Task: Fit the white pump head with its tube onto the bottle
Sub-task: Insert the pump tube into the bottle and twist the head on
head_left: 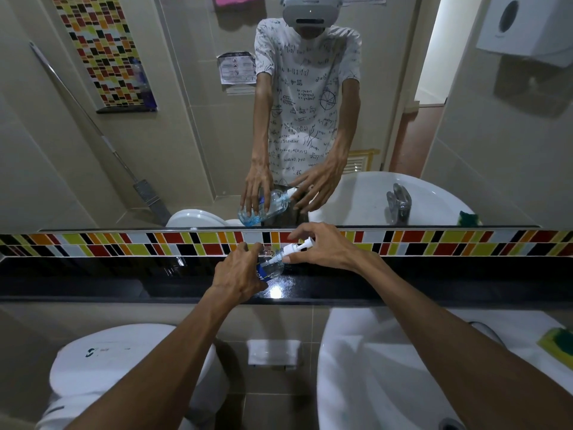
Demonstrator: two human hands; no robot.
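Note:
A clear bottle (273,265) with a blue label is tilted to the right above the black shelf (124,274). My left hand (238,273) grips its body from the left. The white pump head (296,247) sits at the bottle's neck, its tube reaching into the bottle. My right hand (322,248) pinches the pump collar with thumb and fingers. The mirror above repeats both hands and shows blue liquid in the bottle's lower end.
A band of coloured tiles (434,242) backs the shelf. Below stand a white toilet cistern (124,358) at left and a white washbasin (387,367) at right, with a green-yellow sponge (558,342) on its rim. A white holder (274,352) hangs on the wall between them.

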